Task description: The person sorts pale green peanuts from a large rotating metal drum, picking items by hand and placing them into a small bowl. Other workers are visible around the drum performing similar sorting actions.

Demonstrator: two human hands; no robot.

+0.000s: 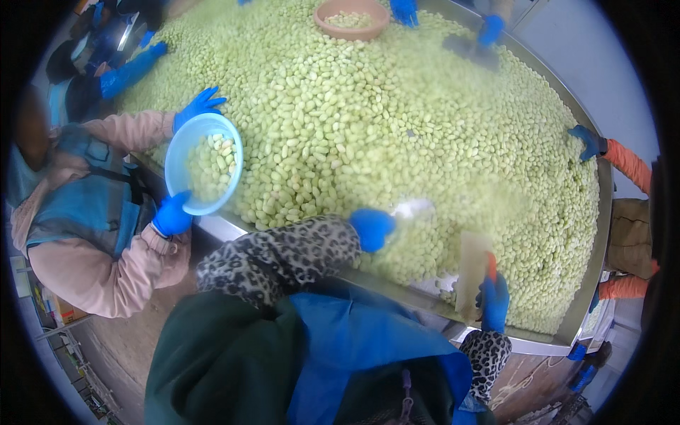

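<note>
My left hand (372, 229), in a blue glove and leopard-print sleeve, rests low over the pale green oval fruits or beans (319, 133) heaped on a metal-rimmed table; its fingers are blurred, and whether they grip anything cannot be told. A bare shiny patch (413, 208) of the tabletop shows just beyond it. At the near edge, my right hand (494, 302), gloved in blue, is closed on the orange handle of a flat, pale scraper (473, 273). The blade stands over the near edge of the heap, beside another bare patch of table.
A co-worker at the left in a pink jacket holds a light blue plastic basin (204, 163) with some pieces inside. A terracotta-coloured bowl (351, 20) sits on the heap at the far side. Other workers' gloved hands reach in from around the table. The metal rim (576, 313) runs along the right.
</note>
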